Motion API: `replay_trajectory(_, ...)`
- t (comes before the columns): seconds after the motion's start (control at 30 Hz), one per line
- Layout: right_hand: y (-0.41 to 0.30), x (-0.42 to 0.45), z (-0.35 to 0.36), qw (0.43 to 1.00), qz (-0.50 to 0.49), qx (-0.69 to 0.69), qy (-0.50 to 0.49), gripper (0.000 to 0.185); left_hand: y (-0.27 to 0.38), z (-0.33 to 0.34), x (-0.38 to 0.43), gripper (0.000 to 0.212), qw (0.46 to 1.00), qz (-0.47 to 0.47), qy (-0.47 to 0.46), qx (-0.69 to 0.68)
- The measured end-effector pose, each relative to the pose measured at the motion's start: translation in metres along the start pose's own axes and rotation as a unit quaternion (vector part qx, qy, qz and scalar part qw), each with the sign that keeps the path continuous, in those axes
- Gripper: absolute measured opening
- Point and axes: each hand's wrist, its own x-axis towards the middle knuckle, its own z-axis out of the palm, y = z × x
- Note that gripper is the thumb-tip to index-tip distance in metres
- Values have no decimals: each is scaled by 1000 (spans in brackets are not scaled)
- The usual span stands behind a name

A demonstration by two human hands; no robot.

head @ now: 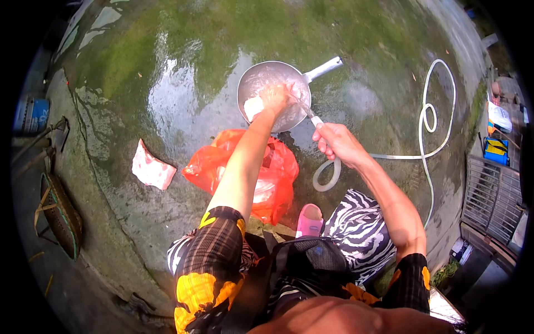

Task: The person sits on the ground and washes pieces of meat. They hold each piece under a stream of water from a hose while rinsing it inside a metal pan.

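Observation:
A metal wok (246, 81) with a long metal handle (324, 69) rests on the wet concrete, with water in it. My left hand (273, 98) reaches down into the wok beside a pale piece (253, 107), perhaps meat, washed out by glare. Splashing water hides its fingers, so its grip is unclear. My right hand (340, 144) is closed around the end of a clear hose (327, 177), and a stream runs from its white tip (316, 120) towards my left hand. Under my left forearm sits a red plastic bag (273, 183) with pale contents. A slab of raw meat (153, 167) lies on the ground at left.
The hose loops (429, 117) across the concrete floor (358, 46) at right. A woven basket (62, 213) and a blue bucket (37, 115) stand along the left edge. Metal bars (492, 194) and a blue-yellow bag (496, 150) are far right. A pink sandal (309, 221) is close to the bag.

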Motion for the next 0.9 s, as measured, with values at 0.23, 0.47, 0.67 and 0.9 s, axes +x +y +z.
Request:
replay_trajectory(0.23,12,-17,-26,1000,5,0,-11,35,-14,8,-67,50,965,153,117,180)
replay_trajectory(0.47,2,-29,8,999,2,-16,-50,37,-46,19,-45,64,894,-112,7,-434)
replay_trajectory(0.67,-1,-51,10,996,9,-47,-78,32,-8,4,-85,45,654,-134,-227,-710)
replay_trajectory(0.9,-7,-65,32,998,0,-62,-1,34,-18,-42,-143,47,679,-11,-220,-700)
